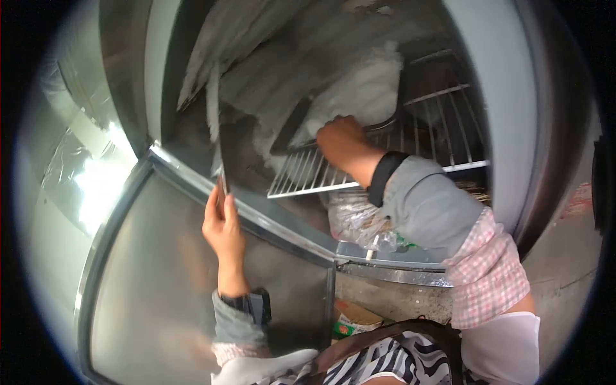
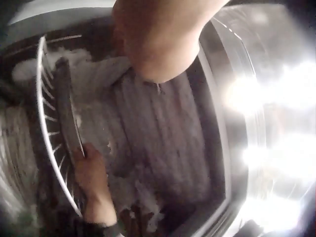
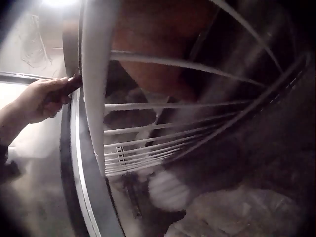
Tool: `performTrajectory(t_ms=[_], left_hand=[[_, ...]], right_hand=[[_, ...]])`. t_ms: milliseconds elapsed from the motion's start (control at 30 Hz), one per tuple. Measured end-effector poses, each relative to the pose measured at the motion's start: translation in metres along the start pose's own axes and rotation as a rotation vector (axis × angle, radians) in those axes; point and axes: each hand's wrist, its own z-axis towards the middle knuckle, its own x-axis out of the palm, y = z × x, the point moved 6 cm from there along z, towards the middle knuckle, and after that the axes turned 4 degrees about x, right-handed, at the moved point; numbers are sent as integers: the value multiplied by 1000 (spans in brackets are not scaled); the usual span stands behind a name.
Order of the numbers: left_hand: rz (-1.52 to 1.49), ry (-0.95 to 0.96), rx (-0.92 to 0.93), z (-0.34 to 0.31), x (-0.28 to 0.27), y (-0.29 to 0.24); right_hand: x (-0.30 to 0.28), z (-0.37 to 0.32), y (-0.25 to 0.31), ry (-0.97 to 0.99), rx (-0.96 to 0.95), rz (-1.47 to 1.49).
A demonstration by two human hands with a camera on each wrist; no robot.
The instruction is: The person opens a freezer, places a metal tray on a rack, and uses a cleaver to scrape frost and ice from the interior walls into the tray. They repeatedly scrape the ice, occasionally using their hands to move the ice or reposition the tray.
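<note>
In the head view, my left hand point(image 1: 224, 232) grips the dark handle of a thin-bladed tool point(image 1: 219, 168) at the freezer's left opening, pointing upward. The right wrist view shows this left hand point(image 3: 47, 98) around the dark handle point(image 3: 66, 88). My right hand point(image 1: 346, 146) reaches inside and holds the near rim of a dark tray point(image 1: 290, 128) heaped with white frost point(image 1: 359, 90). Fingers curl over the tray edge in the left wrist view, where the right hand point(image 2: 91, 173) shows low down. The tray sits tilted over a white wire shelf point(image 1: 314, 189).
Thick frost point(image 1: 256, 38) coats the freezer's inner walls. Below the shelf lie clear plastic bags point(image 1: 362, 221). The open metal door point(image 1: 160, 256) stands at the left, beneath my left arm. A cardboard box point(image 1: 356, 316) is on the floor near my body.
</note>
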Motion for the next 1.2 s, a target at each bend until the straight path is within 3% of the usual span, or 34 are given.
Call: performTrajectory(t_ms=[100, 167, 267, 333, 400, 533, 567, 600, 667, 733, 800, 867, 967, 1033, 1067, 1133, 1200], left_hand=[[13, 40, -49, -13, -3, -42], [-200, 85, -236, -12, 7, -56], [-203, 45, -279, 22, 44, -32], [-118, -1, -147, 27, 70, 0], [-103, -28, -181, 21, 84, 0], [-117, -47, -208, 2, 54, -26], [-202, -66, -128, -7, 43, -22], [-99, -56, -152, -17, 29, -24], [-207, -53, -294, -26, 21, -34], [-269, -67, -292, -21, 33, -24], [-290, -143, -130, -21, 55, 11], [-272, -171, -171, -17, 77, 26], [-409, -44, -325, -5, 83, 20], [-271, -117, -87, -12, 70, 12], [-273, -116, -86, -23, 62, 11], [45, -159, 44, -47, 31, -19], [-127, -130, -149, -70, 13, -38]], right_hand=[[9, 7, -3, 115, 47, 19], [5, 3, 0, 160, 12, 7], [3, 2, 1, 126, 11, 0], [3, 1, 4, 137, 0, 19], [5, 2, 2, 152, -2, 22], [7, -1, 5, 68, 1, -28], [5, 0, 3, 42, 2, -32], [4, -1, 2, 41, 7, -30], [4, -4, 4, 30, -19, 5], [9, -3, 5, 15, -21, -9], [6, 2, 2, -16, -11, -33], [6, 0, 8, -23, -72, -17], [17, 3, 6, -52, -25, -64], [5, 1, 5, -36, -39, -70], [3, -2, 7, -5, -58, -57], [5, -4, 8, -73, -66, -42], [9, -6, 5, -134, -57, -30]])
